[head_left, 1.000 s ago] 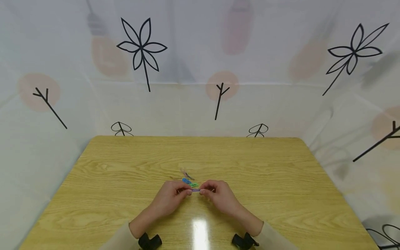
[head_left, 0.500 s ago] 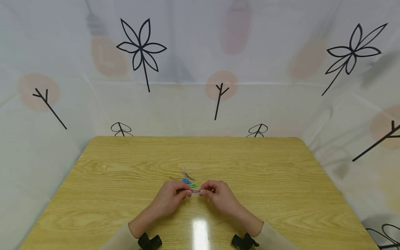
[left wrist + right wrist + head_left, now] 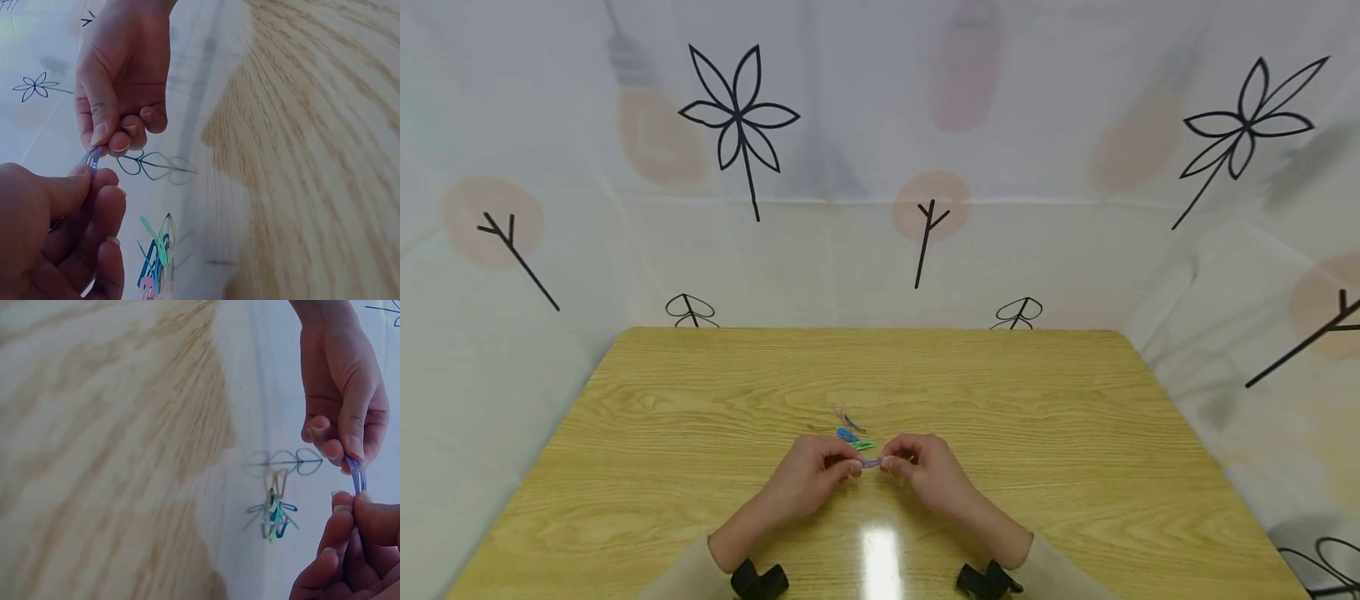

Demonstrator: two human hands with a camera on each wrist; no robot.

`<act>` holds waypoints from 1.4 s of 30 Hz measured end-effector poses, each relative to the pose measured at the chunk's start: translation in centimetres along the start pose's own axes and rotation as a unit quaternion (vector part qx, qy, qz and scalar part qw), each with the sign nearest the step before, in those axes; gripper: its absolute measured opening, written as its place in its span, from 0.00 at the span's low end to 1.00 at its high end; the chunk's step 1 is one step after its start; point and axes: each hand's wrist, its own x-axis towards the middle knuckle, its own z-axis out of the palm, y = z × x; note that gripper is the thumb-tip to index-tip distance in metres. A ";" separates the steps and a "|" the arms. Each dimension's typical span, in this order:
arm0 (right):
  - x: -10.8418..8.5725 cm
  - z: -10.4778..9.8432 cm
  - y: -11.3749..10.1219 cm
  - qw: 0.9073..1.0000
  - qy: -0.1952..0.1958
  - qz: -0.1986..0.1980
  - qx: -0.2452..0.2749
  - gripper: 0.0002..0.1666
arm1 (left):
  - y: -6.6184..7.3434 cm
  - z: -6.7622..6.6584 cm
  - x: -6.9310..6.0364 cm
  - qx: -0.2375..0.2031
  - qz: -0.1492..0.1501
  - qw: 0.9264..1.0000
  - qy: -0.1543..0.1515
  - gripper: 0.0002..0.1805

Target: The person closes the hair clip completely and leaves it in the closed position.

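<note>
wood-grain table (image 3: 1037, 400) | hands (image 3: 808, 475) pinch purple item (image 3: 871, 463) | colourful pieces (image 3: 847, 434) beyond

Head view looks forward-down; closer wrist views share both hands (image 3: 805, 477) (image 3: 936, 477).

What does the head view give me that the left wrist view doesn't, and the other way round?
Only the head view: the left sleeve and right sleeve, the black devices at the wrists, and the bright reflection on the tabletop.

Only the left wrist view: the open palm side of the right hand.

Both: the left hand and right hand pinching the purple item, the blue item and green item, the wooden table, and the printed backdrop.
</note>
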 end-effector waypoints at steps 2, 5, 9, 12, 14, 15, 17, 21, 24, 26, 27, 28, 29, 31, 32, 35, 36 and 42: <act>0.0 0.0 0.1 1.000 -0.001 0.006 0.000 0.05 | 0.0 0.0 0.0 0.008 -0.009 1.000 -0.002 0.07; -0.1 0.1 0.2 1.000 -0.002 0.016 0.001 0.04 | 0.1 0.0 -0.1 0.024 -0.019 1.000 -0.002 0.06; -0.1 0.1 0.1 1.000 -0.003 0.022 0.002 0.04 | 0.0 -0.1 -0.1 0.045 -0.026 0.999 0.004 0.05; 0.0 0.1 -0.1 1.000 -0.003 0.020 -0.005 0.03 | 0.0 0.0 -0.1 0.054 -0.032 0.998 0.008 0.04; 0.0 0.2 -0.1 1.000 -0.006 0.022 -0.009 0.03 | -0.1 0.0 -0.2 0.057 -0.035 0.998 0.009 0.03; 0.0 0.2 -0.2 1.000 -0.009 0.022 -0.010 0.04 | -0.1 0.0 -0.2 0.058 -0.036 0.998 0.008 0.03; -0.1 0.2 -0.3 0.999 -0.018 0.025 -0.007 0.04 | -0.1 0.0 -0.2 0.063 -0.040 0.997 0.006 0.02; -0.2 0.3 -0.5 0.999 -0.032 0.026 0.003 0.05 | -0.3 0.0 -0.3 0.076 -0.047 0.996 0.000 0.03; -0.2 0.3 -0.5 0.999 -0.034 0.023 -0.003 0.04 | -0.5 0.1 -0.3 0.085 -0.049 0.995 -0.005 0.02; -0.2 0.4 -0.5 0.999 -0.035 0.023 -0.010 0.03 | -0.7 0.1 -0.3 0.092 -0.046 0.995 -0.009 0.02; -0.2 0.4 -0.5 0.999 -0.036 0.022 -0.017 0.03 | -0.7 0.1 -0.3 0.096 -0.045 0.994 -0.011 0.02; -0.1 0.4 -0.4 0.999 -0.037 0.023 -0.026 0.03 | -0.8 0.2 -0.3 0.098 -0.045 0.994 -0.013 0.02; -0.1 0.4 -0.3 0.998 -0.038 0.022 -0.034 0.02 | -0.9 0.2 -0.3 0.101 -0.044 0.994 -0.014 0.02; -0.1 0.3 -0.2 0.997 -0.042 0.020 -0.053 0.02 | -1.1 0.3 -0.3 0.105 -0.042 0.993 -0.016 0.02; -0.1 0.3 -0.2 0.997 -0.044 0.019 -0.065 0.02 | -1.2 0.3 -0.3 0.107 -0.042 0.993 -0.017 0.02; 0.0 0.3 -0.1 0.994 -0.048 0.014 -0.096 0.03 | -1.3 0.4 -0.3 0.113 -0.039 0.993 -0.020 0.02; 0.1 0.4 0.0 0.993 -0.049 0.012 -0.104 0.03 | -1.4 0.5 -0.2 0.117 -0.038 0.992 -0.021 0.03; 0.2 0.4 -0.1 0.991 -0.049 0.004 -0.123 0.04 | -1.4 0.5 0.0 0.139 -0.041 0.989 -0.026 0.03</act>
